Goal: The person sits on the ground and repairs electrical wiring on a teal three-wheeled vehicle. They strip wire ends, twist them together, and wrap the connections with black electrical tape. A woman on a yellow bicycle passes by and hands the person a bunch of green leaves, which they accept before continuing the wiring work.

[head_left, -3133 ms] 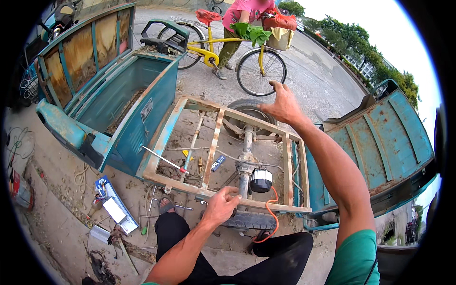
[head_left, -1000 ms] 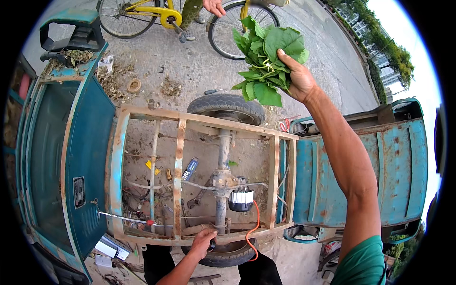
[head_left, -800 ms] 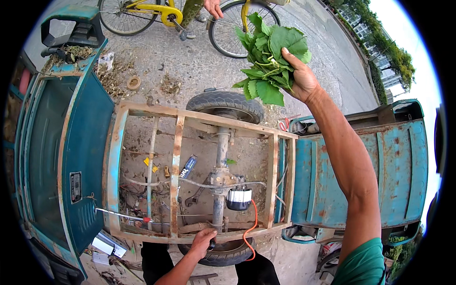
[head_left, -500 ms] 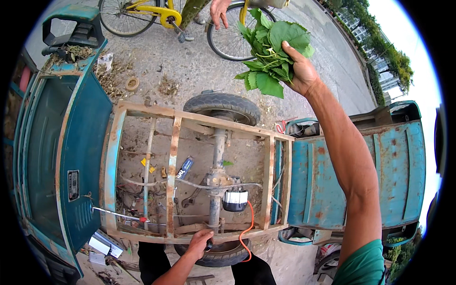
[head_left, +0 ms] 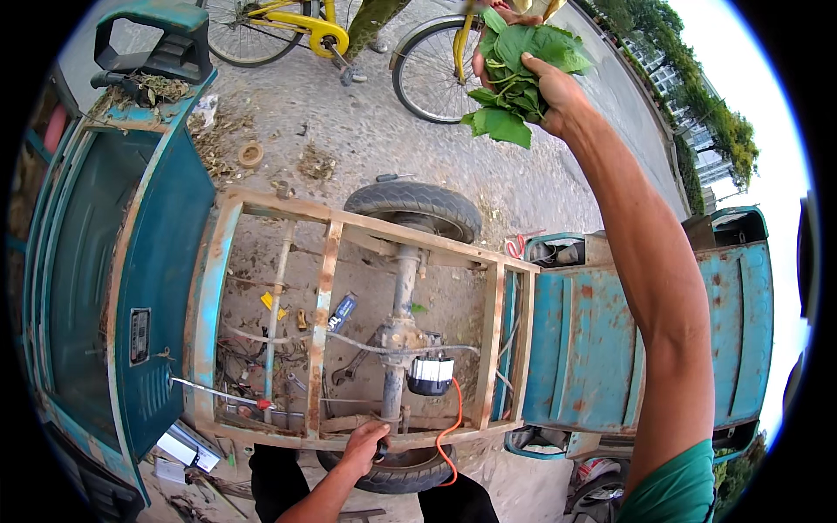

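Note:
A bunch of large green leaves (head_left: 501,122) is in my right hand (head_left: 562,100), with the thumb on top and the arm stretched far forward. On the far side, another person's hand (head_left: 479,64) is at the leaves, partly hidden by them. My left hand (head_left: 360,450) is closed at the near rail of a rusty metal frame (head_left: 323,322), just over the near wheel (head_left: 405,475); a small dark part shows by its fingers, too little to name. Inside the frame are an axle (head_left: 404,288) and a silver-and-black motor (head_left: 431,376) with an orange cable.
A teal cab panel (head_left: 157,288) rises on the left, and a rusty teal cargo bed (head_left: 584,349) lies right. A yellow bicycle (head_left: 327,35) stands beyond the far wheel (head_left: 418,207). A wrench (head_left: 344,370), a blue box (head_left: 343,311) and a tape roll (head_left: 250,155) lie on the ground.
My right hand has moved the leaves slightly farther away, and the other person's hand has come from their left to meet them. My left hand stays by the rail.

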Demonstrator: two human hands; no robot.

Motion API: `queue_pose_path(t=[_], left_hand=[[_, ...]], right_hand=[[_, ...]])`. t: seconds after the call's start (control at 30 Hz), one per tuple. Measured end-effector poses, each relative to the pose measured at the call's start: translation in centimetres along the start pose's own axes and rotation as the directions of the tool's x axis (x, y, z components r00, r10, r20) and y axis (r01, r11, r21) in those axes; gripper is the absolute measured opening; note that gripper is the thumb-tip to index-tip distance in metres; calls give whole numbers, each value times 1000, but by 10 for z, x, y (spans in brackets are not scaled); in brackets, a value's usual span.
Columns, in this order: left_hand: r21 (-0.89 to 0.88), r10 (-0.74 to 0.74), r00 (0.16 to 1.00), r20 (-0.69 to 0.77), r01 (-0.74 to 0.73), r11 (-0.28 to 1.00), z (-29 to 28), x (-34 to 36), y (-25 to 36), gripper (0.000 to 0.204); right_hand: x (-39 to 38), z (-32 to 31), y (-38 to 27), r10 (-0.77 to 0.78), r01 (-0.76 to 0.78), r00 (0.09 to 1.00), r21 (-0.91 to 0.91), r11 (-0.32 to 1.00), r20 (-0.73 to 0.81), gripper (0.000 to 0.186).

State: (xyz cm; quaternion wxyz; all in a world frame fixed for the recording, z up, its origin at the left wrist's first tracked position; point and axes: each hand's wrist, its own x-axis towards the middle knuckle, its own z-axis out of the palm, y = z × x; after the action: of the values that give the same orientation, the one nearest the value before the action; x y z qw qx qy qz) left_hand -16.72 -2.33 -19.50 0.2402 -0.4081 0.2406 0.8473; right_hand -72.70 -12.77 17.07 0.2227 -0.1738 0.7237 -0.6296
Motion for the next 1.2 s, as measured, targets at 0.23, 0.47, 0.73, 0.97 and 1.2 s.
queue_pose_path(t=[0.23, 0.47, 0.73, 0.97, 1.2], left_hand=[[-31, -46, 999, -9, 46, 998, 0, -2, 10, 16], [-48, -36, 999, -19, 35, 998, 2, -8, 16, 15], [-41, -7, 1000, -10, 6, 999, -1, -11, 16, 20], [-13, -9, 1000, -26, 9, 1000, 0, -12, 12, 18], [0, 11, 999, -30, -11, 1000, -2, -16, 14, 15]], right_hand=[[10, 1, 6, 68, -66, 995, 27, 997, -74, 40], [35, -17, 19, -22, 25, 998, 47, 999, -66, 45], [9, 12, 7, -100, 76, 989, 211, 975, 106, 61], [6, 14, 5, -13, 68, 977, 249, 966, -214, 82], [-23, 13, 44, 39, 6, 981, 229, 974, -188, 85]])
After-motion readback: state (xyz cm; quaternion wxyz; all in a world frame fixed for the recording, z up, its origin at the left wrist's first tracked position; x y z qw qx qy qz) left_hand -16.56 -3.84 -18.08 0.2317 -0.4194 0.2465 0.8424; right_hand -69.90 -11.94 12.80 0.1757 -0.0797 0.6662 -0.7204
